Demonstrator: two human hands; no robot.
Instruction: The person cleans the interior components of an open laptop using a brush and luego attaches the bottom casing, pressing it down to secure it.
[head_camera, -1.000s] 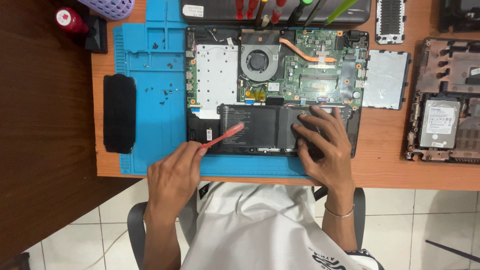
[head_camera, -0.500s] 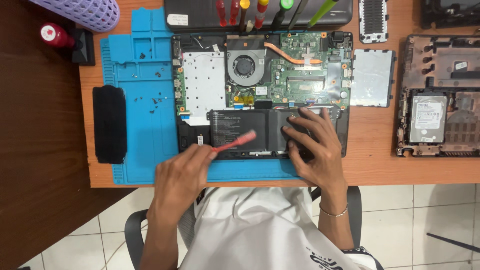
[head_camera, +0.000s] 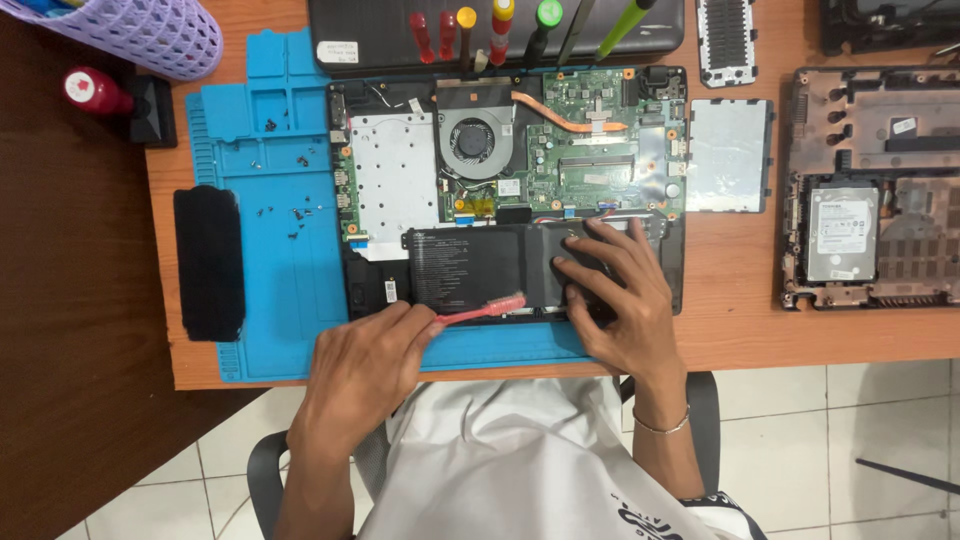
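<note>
An opened laptop (head_camera: 400, 180) lies bottom-up on a blue work mat (head_camera: 260, 180), showing its green circuit board, round fan (head_camera: 473, 140) and black battery (head_camera: 465, 265). My left hand (head_camera: 365, 370) grips a red brush (head_camera: 485, 308) whose bristle end rests on the battery's front edge. My right hand (head_camera: 620, 300) lies flat on the right end of the battery, fingers spread.
A row of screwdrivers (head_camera: 500, 25) stands behind the laptop. Small screws (head_camera: 285, 212) lie on the mat beside a black pad (head_camera: 208, 262). A grey cover plate (head_camera: 728, 155), a second opened laptop (head_camera: 870, 190) with a drive, a purple basket (head_camera: 140, 35) and a red-capped bottle (head_camera: 95, 92) surround it.
My left hand has drawn the brush from the middle of the battery down toward its front edge. My right hand has stayed on the battery; the camera has shifted.
</note>
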